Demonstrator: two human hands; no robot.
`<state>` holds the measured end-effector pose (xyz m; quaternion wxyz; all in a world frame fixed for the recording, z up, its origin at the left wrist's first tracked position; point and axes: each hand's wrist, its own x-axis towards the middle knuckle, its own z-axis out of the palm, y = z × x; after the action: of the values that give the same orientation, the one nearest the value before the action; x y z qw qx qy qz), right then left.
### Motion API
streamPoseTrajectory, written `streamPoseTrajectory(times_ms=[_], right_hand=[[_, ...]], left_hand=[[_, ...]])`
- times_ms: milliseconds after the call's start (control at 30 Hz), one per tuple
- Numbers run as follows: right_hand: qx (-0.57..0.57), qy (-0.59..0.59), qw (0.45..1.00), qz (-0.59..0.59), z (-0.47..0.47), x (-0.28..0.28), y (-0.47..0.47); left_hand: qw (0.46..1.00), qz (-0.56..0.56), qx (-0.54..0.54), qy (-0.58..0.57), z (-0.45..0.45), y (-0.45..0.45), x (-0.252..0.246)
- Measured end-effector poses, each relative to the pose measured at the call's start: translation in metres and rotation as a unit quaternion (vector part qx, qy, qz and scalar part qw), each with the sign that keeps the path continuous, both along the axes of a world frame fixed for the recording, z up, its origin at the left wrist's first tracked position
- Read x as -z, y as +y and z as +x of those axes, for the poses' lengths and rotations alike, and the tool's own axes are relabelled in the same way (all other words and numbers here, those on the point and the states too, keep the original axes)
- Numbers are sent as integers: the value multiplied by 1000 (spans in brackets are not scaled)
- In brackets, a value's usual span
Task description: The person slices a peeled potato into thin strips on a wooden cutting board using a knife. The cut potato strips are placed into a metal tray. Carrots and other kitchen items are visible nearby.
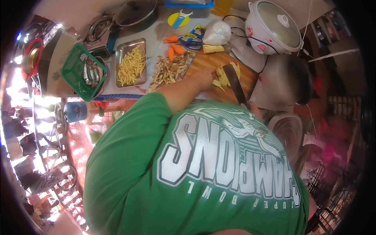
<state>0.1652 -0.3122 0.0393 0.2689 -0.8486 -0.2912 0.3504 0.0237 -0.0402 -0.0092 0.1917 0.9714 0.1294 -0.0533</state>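
Observation:
My right hand [255, 110], partly hidden by the green shirt, grips a broad dark-bladed knife [235, 82]. Its blade slants over slices of a pale yellow root vegetable [222, 75] on a striped wooden cutting board [195, 66]. My left hand [208, 78] rests on the board just left of the slices, by a few thin cut sticks [218, 85]; whether its fingers hold any cannot be seen. A peeled yellow piece [213, 49] lies at the board's far edge. More pale sticks [131, 66] fill part of a rectangular metal tray [144, 47] to the left.
Vegetable peelings [167, 70] and orange carrots [177, 49] lie left of the board. A green basket [68, 66] holds fish [91, 72]. Behind are a lidded pan [136, 13], a peeler [178, 21] on a yellow lid and a plastic-wrapped bundle [217, 32]. A corded white cooker [273, 28] stands right.

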Motion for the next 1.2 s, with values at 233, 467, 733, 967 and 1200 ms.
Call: streamPoseTrajectory(times_ms=[233, 467, 733, 967, 1200], right_hand=[[14, -26, 999, 29, -4, 31, -7], [-6, -84, 996, 30, -46, -22, 29], [89, -101, 988, 75, -36, 67, -15], [129, -60, 990, -5, -96, -21, 40], [38, -125, 987, -97, -104, -40, 77]], left_hand=[[998, -40, -5, 50, -5, 12, 5], [998, -16, 28, 46, -17, 19, 16], [991, -124, 29, 46, 0, 43, 26], [945, -290, -147, 21, -14, 77, -8], [913, -322, -244, -59, -80, 138, 8]])
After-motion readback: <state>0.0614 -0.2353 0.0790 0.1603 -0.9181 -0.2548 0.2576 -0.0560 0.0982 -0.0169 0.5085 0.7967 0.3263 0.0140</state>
